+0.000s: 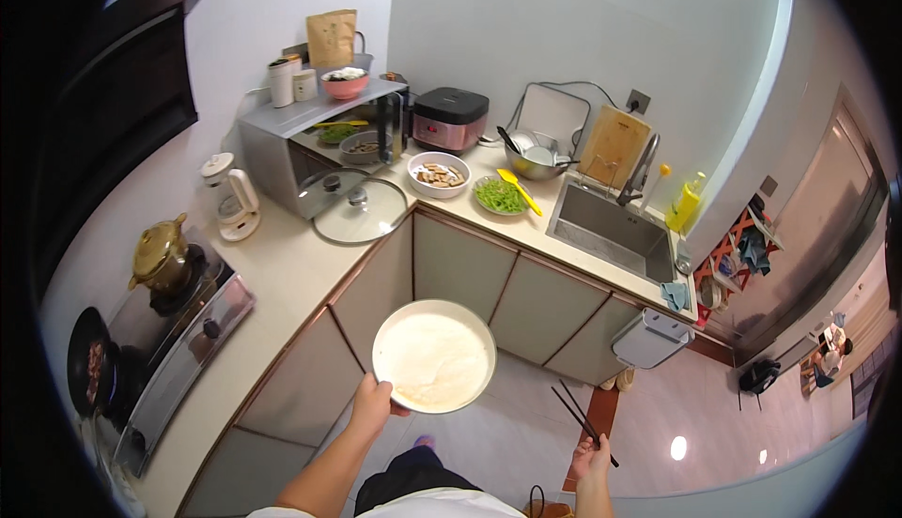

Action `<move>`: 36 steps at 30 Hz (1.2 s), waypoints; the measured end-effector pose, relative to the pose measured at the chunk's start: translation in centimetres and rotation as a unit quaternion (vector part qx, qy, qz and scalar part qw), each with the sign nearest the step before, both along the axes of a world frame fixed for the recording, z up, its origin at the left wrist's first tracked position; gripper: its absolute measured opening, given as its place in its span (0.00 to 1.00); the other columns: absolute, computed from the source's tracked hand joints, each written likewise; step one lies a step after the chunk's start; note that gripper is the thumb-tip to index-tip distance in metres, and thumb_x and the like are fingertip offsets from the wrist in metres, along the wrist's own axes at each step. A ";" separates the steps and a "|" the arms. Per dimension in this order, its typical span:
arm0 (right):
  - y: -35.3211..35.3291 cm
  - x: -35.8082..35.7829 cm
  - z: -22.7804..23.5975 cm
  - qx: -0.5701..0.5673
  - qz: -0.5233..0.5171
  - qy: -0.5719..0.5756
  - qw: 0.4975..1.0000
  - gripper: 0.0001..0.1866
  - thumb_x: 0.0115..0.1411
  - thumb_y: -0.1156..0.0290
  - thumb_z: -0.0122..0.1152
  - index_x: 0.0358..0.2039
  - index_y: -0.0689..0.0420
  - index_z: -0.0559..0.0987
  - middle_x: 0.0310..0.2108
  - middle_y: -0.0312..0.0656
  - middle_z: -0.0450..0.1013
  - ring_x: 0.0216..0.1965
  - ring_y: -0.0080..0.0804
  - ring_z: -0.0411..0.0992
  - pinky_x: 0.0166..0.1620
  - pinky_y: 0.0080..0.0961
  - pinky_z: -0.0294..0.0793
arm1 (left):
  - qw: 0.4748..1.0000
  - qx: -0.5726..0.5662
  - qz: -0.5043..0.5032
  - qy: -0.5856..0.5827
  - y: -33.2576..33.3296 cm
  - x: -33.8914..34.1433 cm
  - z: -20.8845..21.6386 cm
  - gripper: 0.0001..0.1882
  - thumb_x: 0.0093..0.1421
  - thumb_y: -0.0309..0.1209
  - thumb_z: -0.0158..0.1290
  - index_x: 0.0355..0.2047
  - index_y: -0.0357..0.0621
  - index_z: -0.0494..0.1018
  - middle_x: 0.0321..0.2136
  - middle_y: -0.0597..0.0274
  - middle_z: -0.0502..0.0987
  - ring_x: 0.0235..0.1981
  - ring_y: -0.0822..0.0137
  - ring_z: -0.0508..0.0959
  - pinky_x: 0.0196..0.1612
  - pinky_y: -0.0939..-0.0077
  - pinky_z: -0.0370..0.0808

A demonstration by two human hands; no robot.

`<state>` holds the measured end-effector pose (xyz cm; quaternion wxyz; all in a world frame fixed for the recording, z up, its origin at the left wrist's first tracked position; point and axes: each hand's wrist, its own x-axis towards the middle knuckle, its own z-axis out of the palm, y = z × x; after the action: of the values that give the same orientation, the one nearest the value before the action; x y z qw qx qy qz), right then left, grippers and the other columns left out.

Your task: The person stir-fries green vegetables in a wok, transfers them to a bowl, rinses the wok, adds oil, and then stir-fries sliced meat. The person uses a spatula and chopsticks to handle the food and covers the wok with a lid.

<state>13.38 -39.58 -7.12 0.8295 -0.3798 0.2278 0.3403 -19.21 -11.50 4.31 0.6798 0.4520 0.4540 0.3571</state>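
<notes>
My left hand [375, 400] is closed on the near-left rim of a wide round cream-white bowl [434, 349], held over the floor in front of the counter corner. Its pale inside shows faint streaks near the bottom; I cannot tell whether anything lies in it. Off to the right, my right hand [590, 457] grips a pair of black chopsticks [576, 410], their tips apart and pointing up and left.
On the left counter, a black frying pan [92, 358] with brown food and a brown pot [162, 253] sit on the stove [188, 368]. A glass lid [360, 213], a white dish [413, 180] of brown pieces, a plate of chopped greens [500, 196] and a sink [611, 227] line the counter.
</notes>
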 end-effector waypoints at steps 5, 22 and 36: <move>4.7 7.0 -0.3 0.010 -0.017 0.003 1.000 0.15 0.57 0.55 0.52 0.23 0.53 0.68 0.18 0.33 0.66 0.19 0.22 0.62 0.21 0.18 0.61 | 1.000 0.011 -0.021 0.011 5.5 10.0 -2.0 0.17 0.53 0.24 0.36 0.43 0.29 0.61 0.31 0.47 0.74 0.22 0.60 0.77 0.17 0.71 0.76; 19.5 39.8 11.2 -0.057 -0.249 -0.307 0.917 0.12 0.55 0.59 0.47 0.25 0.54 0.71 0.15 0.33 0.61 0.12 0.24 0.55 0.15 0.21 0.52 | 0.978 -0.011 -0.207 0.017 24.7 44.9 -0.7 0.15 0.55 0.26 0.35 0.41 0.30 0.63 0.33 0.49 0.73 0.26 0.60 0.77 0.20 0.70 0.78; 48.2 75.3 10.1 -0.450 0.072 -0.639 0.620 0.14 0.58 0.64 0.51 0.40 0.58 0.75 0.31 0.54 0.73 0.36 0.50 0.72 0.39 0.37 0.69 | 0.986 0.047 -0.143 0.071 28.0 72.7 -4.5 0.14 0.59 0.30 0.37 0.34 0.27 0.64 0.29 0.44 0.72 0.24 0.55 0.77 0.17 0.66 0.78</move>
<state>88.67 8.60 2.96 0.4643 -0.8425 -0.2630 -0.0743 53.52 16.48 -0.21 0.6677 0.5680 0.4149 0.2440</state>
